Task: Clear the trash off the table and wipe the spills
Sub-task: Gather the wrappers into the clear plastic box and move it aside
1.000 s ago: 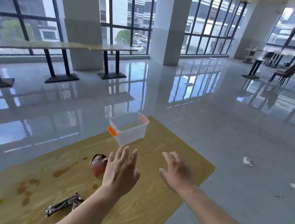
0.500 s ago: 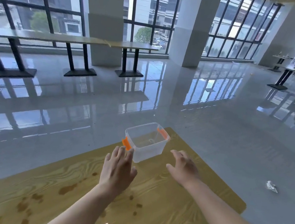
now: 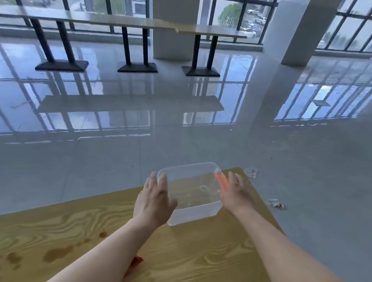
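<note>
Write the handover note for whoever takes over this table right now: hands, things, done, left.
Left hand: open, fingers straight, at the left end of the clear bin.
Right hand: open, at the bin's right end beside the orange latch.
Bin stands near the table's far corner, no trash seen inside. A red wrapper lies on the table, partly hidden by the left forearm. Brown spills mark the near left.
Done: nothing visible. Left: wrapper into the bin, wipe the spills; no cloth in view.
</note>
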Demonstrator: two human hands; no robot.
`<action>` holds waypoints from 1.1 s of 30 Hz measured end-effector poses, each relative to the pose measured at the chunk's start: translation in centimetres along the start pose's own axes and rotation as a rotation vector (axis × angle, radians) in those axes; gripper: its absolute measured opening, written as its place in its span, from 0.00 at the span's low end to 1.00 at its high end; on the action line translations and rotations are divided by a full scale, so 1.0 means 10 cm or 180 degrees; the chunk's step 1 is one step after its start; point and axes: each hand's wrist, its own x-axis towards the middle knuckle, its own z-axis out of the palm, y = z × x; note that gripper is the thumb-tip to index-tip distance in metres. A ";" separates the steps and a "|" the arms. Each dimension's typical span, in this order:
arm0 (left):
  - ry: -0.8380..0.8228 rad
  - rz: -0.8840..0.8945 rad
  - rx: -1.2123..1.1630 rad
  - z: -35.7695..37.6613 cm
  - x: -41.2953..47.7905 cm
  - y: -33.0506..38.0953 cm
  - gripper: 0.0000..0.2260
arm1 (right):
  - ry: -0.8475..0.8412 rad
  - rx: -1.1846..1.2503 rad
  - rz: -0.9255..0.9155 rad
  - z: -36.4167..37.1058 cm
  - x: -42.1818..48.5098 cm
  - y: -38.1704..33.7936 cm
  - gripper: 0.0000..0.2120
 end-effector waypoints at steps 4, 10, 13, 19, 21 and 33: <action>-0.0192 -0.0157 -0.0012 0.19 0.18 0.04 0.33 | -0.0218 -0.0232 -0.0145 0.12 0.22 0.09 0.27; -0.0194 -0.0130 -0.0106 0.32 0.21 -0.01 0.28 | -0.0043 -0.0073 -0.0139 0.21 0.31 0.16 0.19; -0.0108 -0.0165 -0.0246 0.30 0.19 0.03 0.32 | 0.0178 -0.0007 -0.0240 0.20 0.27 0.15 0.11; 0.0252 -0.0059 -0.0212 0.05 -0.10 -0.18 0.32 | 0.0353 0.0235 -0.0645 0.27 0.04 -0.01 0.08; 0.0332 -0.0096 -0.0157 -0.07 -0.26 -0.31 0.31 | 0.0362 0.0206 -0.0814 0.34 -0.05 -0.17 0.16; 0.0999 -0.0651 0.0169 -1.06 -1.86 -1.51 0.29 | 0.0315 0.0264 -0.2105 0.64 -1.26 -1.75 0.32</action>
